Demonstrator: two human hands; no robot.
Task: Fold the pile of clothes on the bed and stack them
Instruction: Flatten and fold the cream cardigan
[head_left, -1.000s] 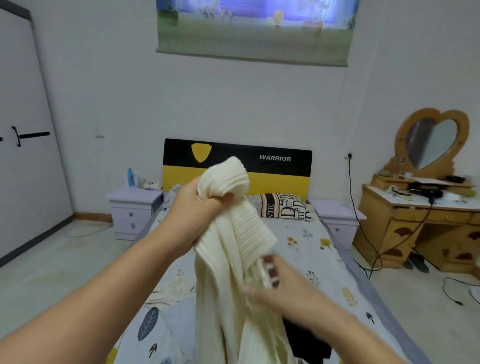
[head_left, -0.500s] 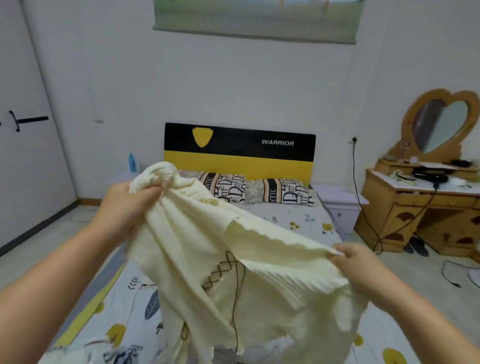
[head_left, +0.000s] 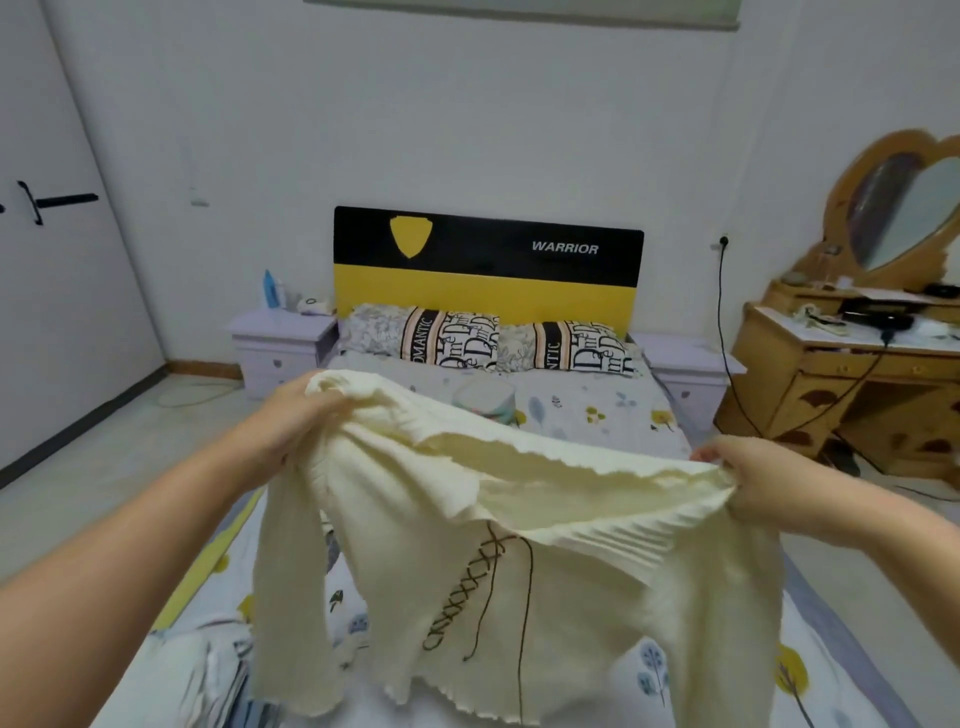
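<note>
Left hand (head_left: 291, 415) at nine o'clock and right hand (head_left: 748, 480) at three grip the cream sweater (head_left: 519, 545) bunched; uneven tension could skew the fold.

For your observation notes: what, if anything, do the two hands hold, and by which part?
Both hold the cream sweater by its top edge: left hand at one end, right hand at the other.

Two bare forearms reach in from the lower corners — no sleeves, watch or rings visible. The left hand (head_left: 298, 415) and right hand (head_left: 748, 475) are ungloved — nails too blurred to judge.
</note>
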